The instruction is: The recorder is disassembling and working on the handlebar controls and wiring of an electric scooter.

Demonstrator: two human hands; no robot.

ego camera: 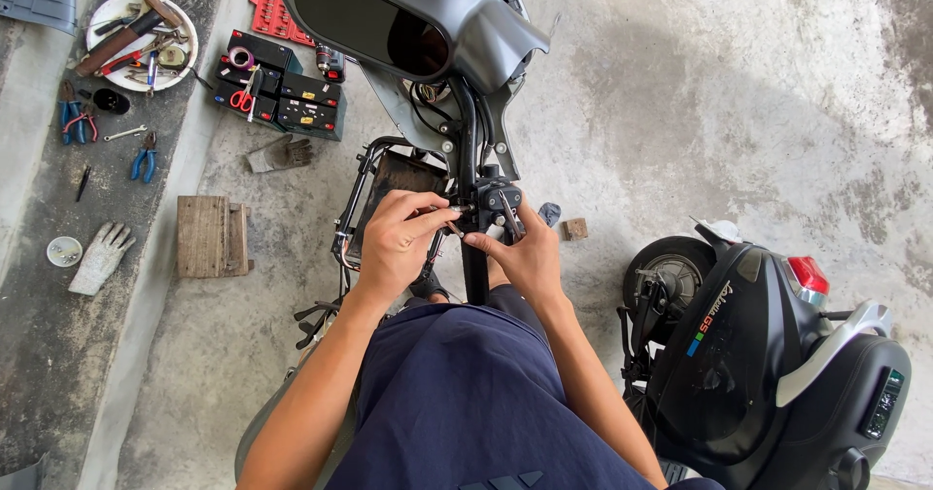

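Observation:
A stripped scooter frame with a black steering column (467,130) stands in front of me, its dark front panel (408,14) at the top. My left hand (397,242) pinches a small metal part against a black bracket (500,200) on the column. From the right side, my right hand (525,252) holds the same bracket, fingertips touching it. Both hands meet at the bracket. What sits between the fingers is too small to name.
A second black scooter (758,354) stands at the right. On the concrete to the left lie black batteries (287,91), a wooden block (209,235), a white plate of tools (141,28), blue pliers (144,157), two gloves (100,257) and a small brick (575,227).

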